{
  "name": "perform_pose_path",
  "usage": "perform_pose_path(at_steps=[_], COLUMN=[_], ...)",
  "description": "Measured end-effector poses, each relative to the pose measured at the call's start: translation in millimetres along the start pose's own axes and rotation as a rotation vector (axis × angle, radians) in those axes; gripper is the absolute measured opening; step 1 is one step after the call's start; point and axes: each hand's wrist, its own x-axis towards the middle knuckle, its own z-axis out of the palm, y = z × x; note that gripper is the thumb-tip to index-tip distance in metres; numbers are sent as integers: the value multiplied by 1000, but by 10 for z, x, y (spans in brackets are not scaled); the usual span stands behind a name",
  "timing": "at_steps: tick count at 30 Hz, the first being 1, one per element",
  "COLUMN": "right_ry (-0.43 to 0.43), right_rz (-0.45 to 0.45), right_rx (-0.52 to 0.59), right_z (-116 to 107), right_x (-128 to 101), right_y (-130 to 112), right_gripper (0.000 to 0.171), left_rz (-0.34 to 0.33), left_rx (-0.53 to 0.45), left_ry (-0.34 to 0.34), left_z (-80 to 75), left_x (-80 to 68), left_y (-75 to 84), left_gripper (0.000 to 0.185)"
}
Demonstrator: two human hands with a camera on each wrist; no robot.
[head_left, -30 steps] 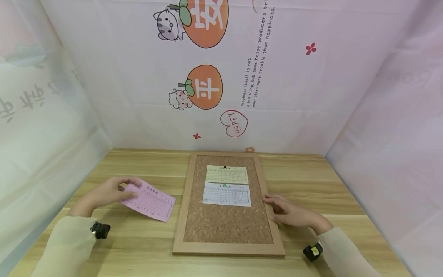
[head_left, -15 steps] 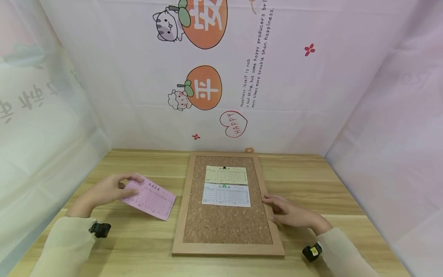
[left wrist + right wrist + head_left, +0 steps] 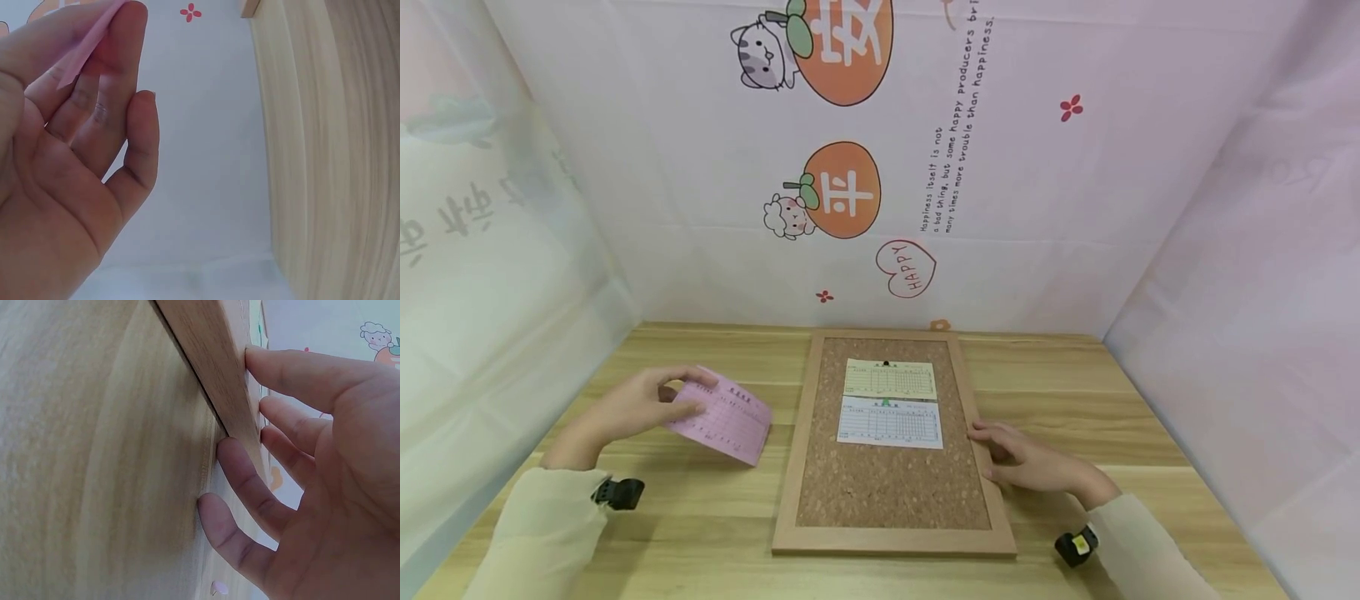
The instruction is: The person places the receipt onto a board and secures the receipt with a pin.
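Observation:
A sheet of pink form paper (image 3: 728, 423) is pinched between the thumb and fingers of my left hand (image 3: 640, 408), raised and tilted left of the corkboard. In the left wrist view, the pink sheet (image 3: 90, 47) appears edge-on between the fingertips. The corkboard (image 3: 895, 492), framed in light wood, lies flat on the table. My right hand (image 3: 1030, 457) rests its fingertips and thumb on the frame's right side. In the right wrist view, the fingers (image 3: 250, 484) lean on the wooden frame (image 3: 212, 356).
On the cork, a yellow form (image 3: 891, 381) with a black pin sits above a white form (image 3: 891, 422) with a green pin. The wooden table (image 3: 700, 533) meets a printed white curtain (image 3: 1015, 267) behind and at both sides.
My left hand has raised the pink sheet slightly and tilted it, drawing its right edge a little farther from the corkboard. The right hand and board stay in place.

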Motion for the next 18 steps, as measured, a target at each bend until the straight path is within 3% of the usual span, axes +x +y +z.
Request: perform_pose_path(at_steps=[9,18], right_ry=[31,102], right_rz=[9,18], right_rx=[-16,-77], right_z=[11,34], right_x=[29,45], right_y=[20,-50], right_gripper=[56,49], left_rz=[38,16], left_rx=[-10,-96], left_ry=[9,17], left_z=[25,87], left_x=[17,61], left_y=[71,130], left_gripper=[37,39])
